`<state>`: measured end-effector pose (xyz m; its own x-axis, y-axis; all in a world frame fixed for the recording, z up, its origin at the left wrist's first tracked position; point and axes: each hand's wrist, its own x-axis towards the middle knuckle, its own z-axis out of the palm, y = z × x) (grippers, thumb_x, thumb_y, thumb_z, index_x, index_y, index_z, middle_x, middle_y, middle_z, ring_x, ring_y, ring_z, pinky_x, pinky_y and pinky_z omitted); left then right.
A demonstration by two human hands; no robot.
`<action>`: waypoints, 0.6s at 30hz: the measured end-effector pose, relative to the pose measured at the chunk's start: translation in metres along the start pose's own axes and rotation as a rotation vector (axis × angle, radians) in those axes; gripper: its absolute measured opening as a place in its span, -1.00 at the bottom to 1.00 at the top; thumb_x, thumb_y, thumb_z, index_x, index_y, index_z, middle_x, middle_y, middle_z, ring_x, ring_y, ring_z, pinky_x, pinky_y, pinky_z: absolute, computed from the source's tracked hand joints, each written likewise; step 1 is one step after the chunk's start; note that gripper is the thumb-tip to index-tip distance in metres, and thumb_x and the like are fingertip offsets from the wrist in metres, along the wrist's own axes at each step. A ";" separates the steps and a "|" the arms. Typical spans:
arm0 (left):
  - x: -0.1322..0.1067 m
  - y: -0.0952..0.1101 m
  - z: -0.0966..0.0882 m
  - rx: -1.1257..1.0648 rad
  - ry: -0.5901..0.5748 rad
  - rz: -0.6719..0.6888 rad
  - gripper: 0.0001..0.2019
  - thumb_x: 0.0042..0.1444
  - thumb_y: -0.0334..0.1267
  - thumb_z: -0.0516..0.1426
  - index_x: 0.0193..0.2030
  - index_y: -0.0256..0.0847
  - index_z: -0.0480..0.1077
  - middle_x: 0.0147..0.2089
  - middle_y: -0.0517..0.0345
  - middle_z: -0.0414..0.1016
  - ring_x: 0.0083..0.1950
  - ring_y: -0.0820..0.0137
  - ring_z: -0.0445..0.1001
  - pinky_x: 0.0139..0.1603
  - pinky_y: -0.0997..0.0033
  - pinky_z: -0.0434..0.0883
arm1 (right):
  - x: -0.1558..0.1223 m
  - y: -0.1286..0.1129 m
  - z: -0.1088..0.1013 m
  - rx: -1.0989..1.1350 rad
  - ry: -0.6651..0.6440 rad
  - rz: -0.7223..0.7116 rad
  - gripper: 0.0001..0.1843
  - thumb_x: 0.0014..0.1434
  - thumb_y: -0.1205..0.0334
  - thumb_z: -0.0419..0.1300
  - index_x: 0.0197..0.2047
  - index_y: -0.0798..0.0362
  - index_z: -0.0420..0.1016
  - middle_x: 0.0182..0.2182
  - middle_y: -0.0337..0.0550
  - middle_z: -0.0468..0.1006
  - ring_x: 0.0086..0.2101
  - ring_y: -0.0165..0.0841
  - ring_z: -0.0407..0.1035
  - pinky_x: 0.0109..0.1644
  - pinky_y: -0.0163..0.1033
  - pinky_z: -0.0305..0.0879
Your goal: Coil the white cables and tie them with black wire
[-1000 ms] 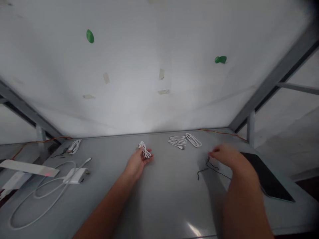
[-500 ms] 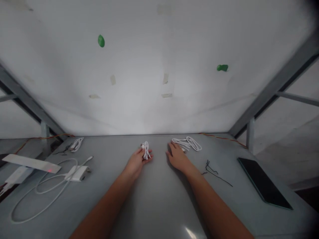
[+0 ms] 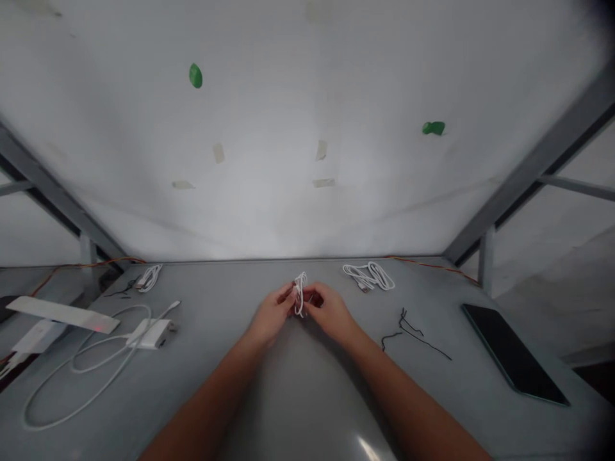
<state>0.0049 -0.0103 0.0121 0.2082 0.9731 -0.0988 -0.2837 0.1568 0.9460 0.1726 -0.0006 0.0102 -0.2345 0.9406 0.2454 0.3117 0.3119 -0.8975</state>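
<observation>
A small coiled white cable (image 3: 300, 293) is pinched between both my hands over the middle of the grey table (image 3: 298, 397). My left hand (image 3: 271, 314) grips it from the left with closed fingers. From the right, my right hand (image 3: 330, 310) closes its fingertips on the same coil. Another bundle of white cables (image 3: 369, 276) lies on the table just right of my right hand. Thin black ties (image 3: 408, 326) lie further right.
A dark tablet (image 3: 514, 355) lies near the right edge. At the left are a white charger with a long looped cable (image 3: 144, 333), a flat white device (image 3: 62, 314) and another coiled white cable (image 3: 148, 277). A white panel stands behind the table.
My right hand swept left from the black ties, passed the white bundle and closed on the coil. My left hand lifted the coil slightly and moved it to the right.
</observation>
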 end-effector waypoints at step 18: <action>0.019 0.041 -0.086 0.252 0.724 0.300 -0.61 -0.04 -0.32 0.31 -0.04 -0.16 0.40 -0.33 0.24 0.52 -0.35 0.40 0.54 -0.32 0.45 0.45 | -0.002 0.002 -0.095 -0.008 0.088 0.316 -0.80 0.03 0.31 0.19 -0.21 0.03 0.48 -0.46 -0.23 0.53 -0.52 -0.32 0.47 -0.48 -0.28 0.33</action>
<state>-0.0836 0.0289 0.0228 -0.5225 0.8492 0.0758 0.0048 -0.0860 0.9963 0.2612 0.0105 0.0431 -0.0441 0.9989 -0.0140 0.3633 0.0030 -0.9317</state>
